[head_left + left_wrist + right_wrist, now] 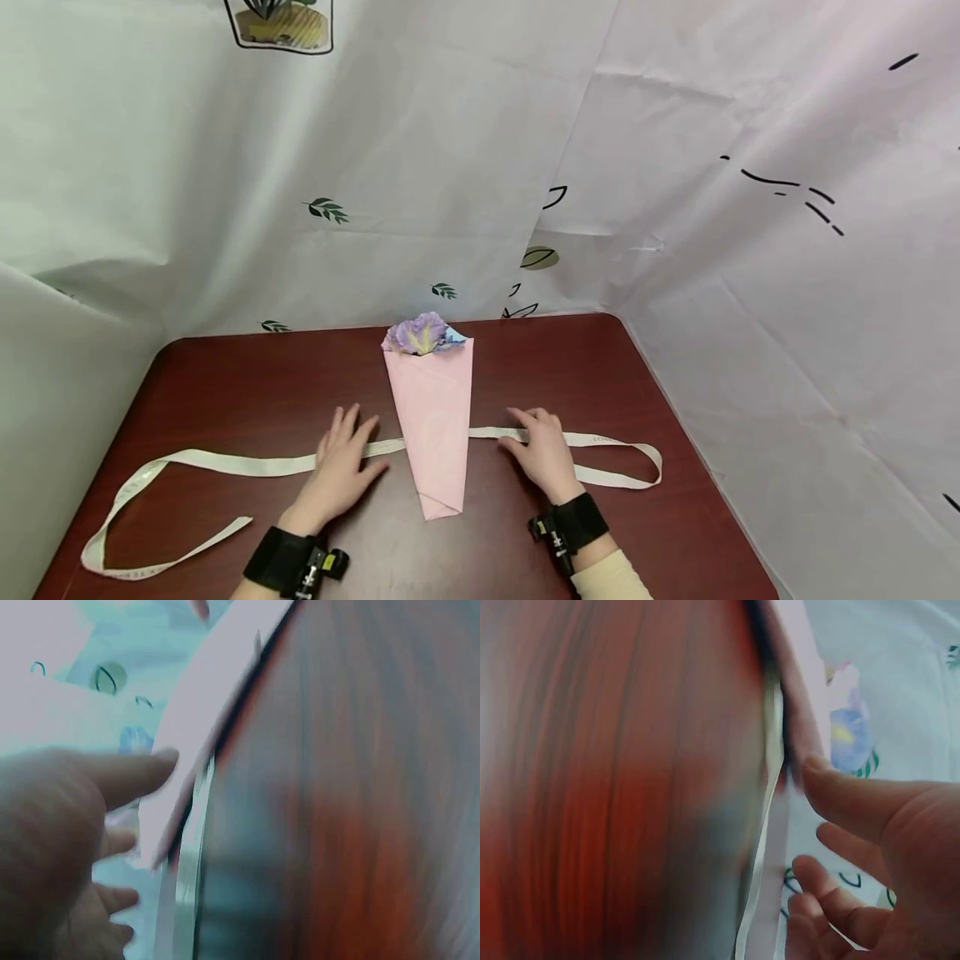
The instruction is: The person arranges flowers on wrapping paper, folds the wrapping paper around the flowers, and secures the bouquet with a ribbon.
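In the head view a bouquet wrapped in pink paper (433,408) lies upright along the table's middle, purple and blue flowers (422,335) showing at its top. A long cream ribbon (247,467) passes beneath the wrap and runs out to both sides. My left hand (337,467), fingers spread, is over the ribbon left of the bouquet. On the other side my right hand (546,454) hovers over the ribbon with loosely bent fingers. Both wrist views show the thumbs beside the pink paper (206,694) and the ribbon (763,802), with nothing gripped.
The ribbon's left part curves toward the near edge, its loose end (238,523) lying on the dark red table (300,367). To the right it bends back in a loop (657,467). Pale cloth walls (420,167) with leaf prints stand behind and beside the table.
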Tool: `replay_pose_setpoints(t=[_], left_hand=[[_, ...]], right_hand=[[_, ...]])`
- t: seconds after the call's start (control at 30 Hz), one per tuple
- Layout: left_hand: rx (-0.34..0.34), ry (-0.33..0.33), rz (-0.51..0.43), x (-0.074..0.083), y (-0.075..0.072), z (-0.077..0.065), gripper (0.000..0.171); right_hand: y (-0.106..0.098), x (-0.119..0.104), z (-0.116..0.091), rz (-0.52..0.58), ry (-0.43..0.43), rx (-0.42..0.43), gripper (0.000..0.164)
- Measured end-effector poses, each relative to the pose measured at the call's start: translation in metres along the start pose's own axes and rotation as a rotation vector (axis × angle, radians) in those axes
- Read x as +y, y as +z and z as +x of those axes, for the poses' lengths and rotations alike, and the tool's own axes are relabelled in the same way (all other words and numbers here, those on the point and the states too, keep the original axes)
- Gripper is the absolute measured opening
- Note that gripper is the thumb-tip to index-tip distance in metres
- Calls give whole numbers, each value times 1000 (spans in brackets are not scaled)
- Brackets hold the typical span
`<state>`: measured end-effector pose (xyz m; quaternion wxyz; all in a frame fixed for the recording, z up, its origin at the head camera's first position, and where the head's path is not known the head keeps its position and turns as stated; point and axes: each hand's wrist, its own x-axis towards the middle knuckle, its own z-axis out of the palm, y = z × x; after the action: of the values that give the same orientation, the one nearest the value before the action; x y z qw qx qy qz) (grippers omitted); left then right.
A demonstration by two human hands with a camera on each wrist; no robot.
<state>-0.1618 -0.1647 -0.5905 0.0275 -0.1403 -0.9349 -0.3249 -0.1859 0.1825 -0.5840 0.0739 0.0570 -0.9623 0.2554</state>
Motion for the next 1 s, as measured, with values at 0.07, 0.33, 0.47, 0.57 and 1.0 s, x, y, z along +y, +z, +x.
replay_pose_setpoints(t=[0.07,0.33,0.47,0.57,1.0], left_hand=[[-6,-21,67,-6,-5,3,51],[-23,3,207,-19,-14,8,25],[-34,15,188,-23,-23,11,31],[-72,7,132,-24,-34,13,35],[-106,44,198,-35,-101,3,33]], right_hand=[[-3,7,2,-44,-13,-13,44],[-4,17,2,-44,24,-64,16],[-8,21,2,-42,16,-92,20],[-13,25,2,-53,-14,-105,18],[-44,46,1,-90,-94,-133,28]])
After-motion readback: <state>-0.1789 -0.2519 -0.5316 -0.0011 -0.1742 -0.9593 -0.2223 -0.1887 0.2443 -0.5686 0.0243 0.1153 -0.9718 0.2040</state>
